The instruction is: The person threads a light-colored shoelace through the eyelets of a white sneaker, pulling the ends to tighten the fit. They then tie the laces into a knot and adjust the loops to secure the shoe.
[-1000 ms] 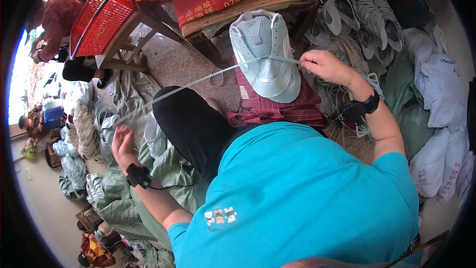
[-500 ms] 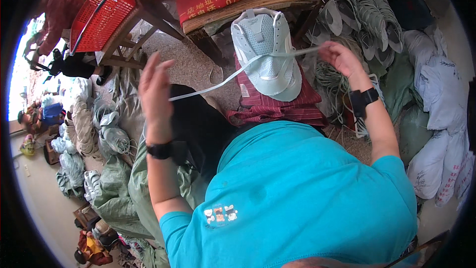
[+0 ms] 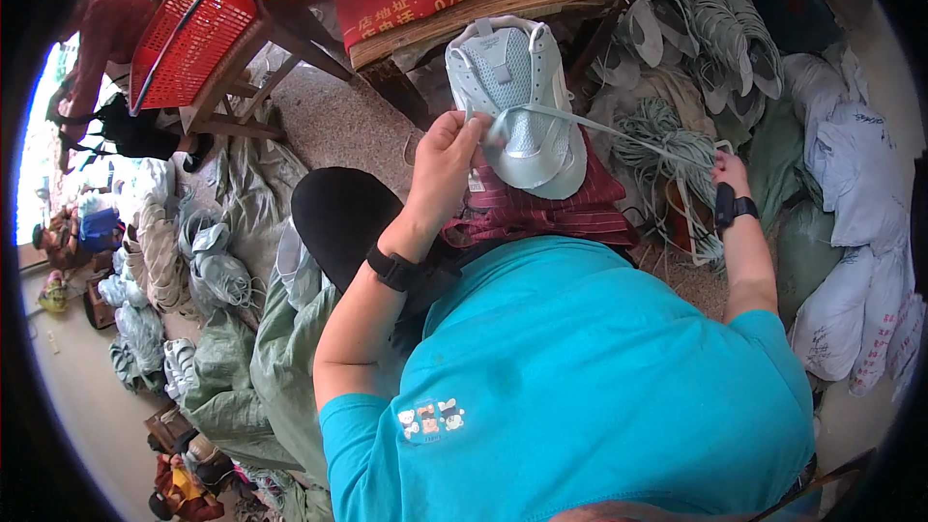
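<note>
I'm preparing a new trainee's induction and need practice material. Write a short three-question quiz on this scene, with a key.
1. Which hand is farther from the pale shoe upper?
2. True or false: the red basket stands to the right of the shoe upper.
3. Fill in: the striped cloth by the upper's toe is ____ in colour.

Key:
1. The right hand.
2. False; the red basket is to its left.
3. Maroon.

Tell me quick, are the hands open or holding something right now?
Left hand: closed, pinching the pale lace beside the shoe upper.
Right hand: closed, holding the lace's other stretch.
</note>
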A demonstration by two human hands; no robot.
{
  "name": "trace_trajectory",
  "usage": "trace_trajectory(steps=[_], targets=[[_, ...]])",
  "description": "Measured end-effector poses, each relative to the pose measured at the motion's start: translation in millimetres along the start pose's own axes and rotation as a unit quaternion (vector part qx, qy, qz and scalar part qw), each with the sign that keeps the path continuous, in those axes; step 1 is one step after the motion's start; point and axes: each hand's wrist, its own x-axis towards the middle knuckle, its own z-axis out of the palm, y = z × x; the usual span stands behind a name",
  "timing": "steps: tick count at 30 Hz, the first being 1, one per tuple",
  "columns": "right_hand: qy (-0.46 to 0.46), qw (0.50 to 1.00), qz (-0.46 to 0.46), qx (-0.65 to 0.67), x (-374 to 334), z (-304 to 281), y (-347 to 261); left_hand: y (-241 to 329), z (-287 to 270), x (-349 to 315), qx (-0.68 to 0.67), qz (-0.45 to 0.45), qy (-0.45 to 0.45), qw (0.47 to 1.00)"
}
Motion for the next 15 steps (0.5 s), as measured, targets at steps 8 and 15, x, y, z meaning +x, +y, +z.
trace_trajectory(steps=[8,15], targets=[[-0.253,0.927,-0.179,-0.213,-206,238,-21,-6,6,-2,0.329,0.11,0.076,0.935],[-0.433,0.814,-0.285,-0.264,-302,319,-37,2,5,2,0.2,0.003,0.024,0.98]])
